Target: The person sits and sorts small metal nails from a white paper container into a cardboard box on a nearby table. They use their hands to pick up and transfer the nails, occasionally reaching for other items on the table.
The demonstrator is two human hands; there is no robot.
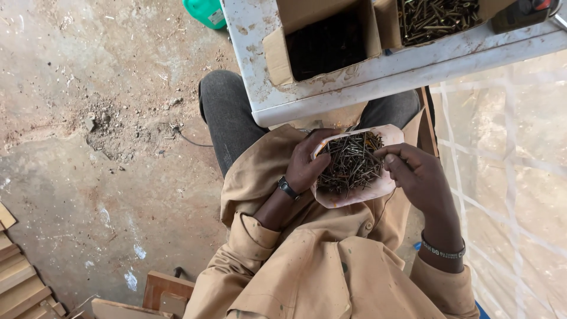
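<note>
Tan cloth sleeves; both hands round crumpled paper tray (354, 198) of thin dark nails (349, 162).

Seated, seen from above, both forearms bent inward across the lap, knees in grey trousers spread apart. Left hand (306, 166) curled, knuckles up, fingers wrapped round something at lap level, thumb hidden; dark watch on that wrist, tan sleeve pushed back to mid-forearm. Right hand (420, 177) opposite, just across from the left, back of the hand up, fingers bent, thumb and forefinger pinched together at the tips. Right wrist straight, banded with a dark bracelet, sleeve drawn back short of it. Hands near each other, not touching. Both elbows tucked close to the torso.
</note>
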